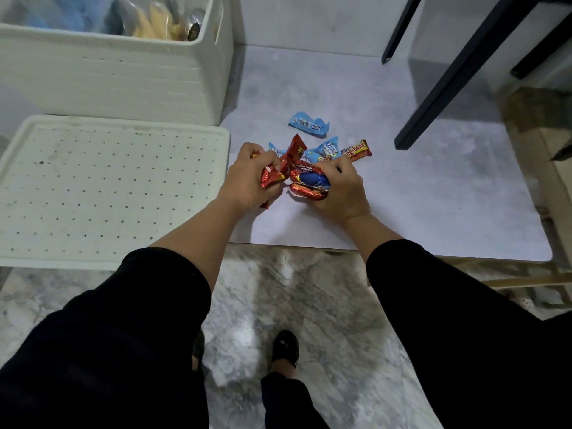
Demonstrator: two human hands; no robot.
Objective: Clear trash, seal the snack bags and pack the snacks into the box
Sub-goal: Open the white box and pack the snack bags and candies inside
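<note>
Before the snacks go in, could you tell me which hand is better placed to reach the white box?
Left, probably. The left hand, gripping red wrappers, sits nearer the white box at upper left; the right hand holds its own bundle farther away.

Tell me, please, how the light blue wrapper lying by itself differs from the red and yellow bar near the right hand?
The light blue wrapper looks crumpled and flattened; the red and yellow bar looks full and straight. The wrapper lies apart from the pile, farther from the person; the bar lies at the pile's edge, close to the right hand. Both rest untouched on the pale mat.
</note>
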